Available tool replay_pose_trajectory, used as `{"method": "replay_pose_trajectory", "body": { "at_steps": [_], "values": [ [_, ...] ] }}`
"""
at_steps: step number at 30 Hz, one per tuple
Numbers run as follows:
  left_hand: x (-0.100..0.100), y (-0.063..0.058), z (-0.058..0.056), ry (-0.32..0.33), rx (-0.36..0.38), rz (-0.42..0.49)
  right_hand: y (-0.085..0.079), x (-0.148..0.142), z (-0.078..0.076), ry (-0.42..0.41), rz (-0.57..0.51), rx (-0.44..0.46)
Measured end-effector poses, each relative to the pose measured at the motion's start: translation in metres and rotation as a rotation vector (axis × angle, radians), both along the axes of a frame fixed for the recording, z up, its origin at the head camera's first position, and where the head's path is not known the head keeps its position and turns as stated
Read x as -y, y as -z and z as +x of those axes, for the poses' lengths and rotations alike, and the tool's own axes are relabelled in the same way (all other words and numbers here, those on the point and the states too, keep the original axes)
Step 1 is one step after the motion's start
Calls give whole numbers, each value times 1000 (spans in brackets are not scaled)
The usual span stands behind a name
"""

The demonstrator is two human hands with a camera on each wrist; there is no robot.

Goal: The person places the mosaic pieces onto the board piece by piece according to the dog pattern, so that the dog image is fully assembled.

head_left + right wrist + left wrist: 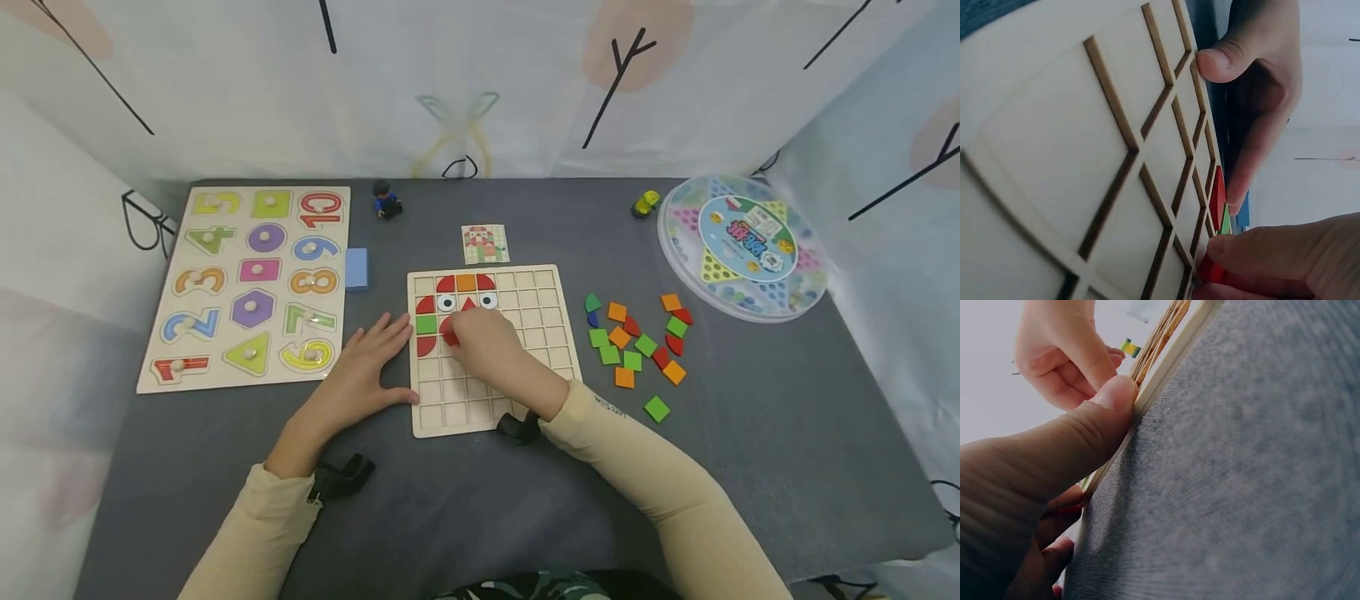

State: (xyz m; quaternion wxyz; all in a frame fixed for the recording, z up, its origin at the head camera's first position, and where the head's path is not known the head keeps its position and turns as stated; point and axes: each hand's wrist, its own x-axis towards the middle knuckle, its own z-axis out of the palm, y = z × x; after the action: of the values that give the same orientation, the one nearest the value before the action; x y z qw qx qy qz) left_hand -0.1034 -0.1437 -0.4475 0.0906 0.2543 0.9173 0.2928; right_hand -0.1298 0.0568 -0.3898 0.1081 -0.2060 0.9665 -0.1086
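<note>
A wooden grid board (pixel 534 319) lies before me in the head view. My right hand (pixel 486 346) is over its upper left part, with thumb and finger pinching a red piece (pixel 1211 271) low at the grid. Around it are set red curved pieces (pixel 426 345), a green square (pixel 426 325), an orange square (pixel 466 282) and two eye pieces (pixel 488 301). My left hand (pixel 365 372) rests along the board's left edge, fingers extended, thumb (pixel 1113 400) against the rim. Part of the grid is hidden under the right hand.
Loose orange, green and red pieces (pixel 632 360) lie right of the board. Behind it is a small picture card (pixel 484 244). A number puzzle (pixel 217 304) and blue block (pixel 356 269) are left, a round game box (pixel 690 275) right; two small figures (pixel 386 202) stand farther back.
</note>
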Motion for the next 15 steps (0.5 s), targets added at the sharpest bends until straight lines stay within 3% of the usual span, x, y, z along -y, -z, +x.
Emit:
{"method": "replay_pose_trajectory", "body": {
  "at_steps": [8, 15],
  "values": [
    [-2, -1, -1, 6, -15, -10, 3, -1, 1, 21, -59, 3],
    [-1, 0, -1, -1, -4, -6, 3, -1, 3, -18, -31, 0]
  ]
}}
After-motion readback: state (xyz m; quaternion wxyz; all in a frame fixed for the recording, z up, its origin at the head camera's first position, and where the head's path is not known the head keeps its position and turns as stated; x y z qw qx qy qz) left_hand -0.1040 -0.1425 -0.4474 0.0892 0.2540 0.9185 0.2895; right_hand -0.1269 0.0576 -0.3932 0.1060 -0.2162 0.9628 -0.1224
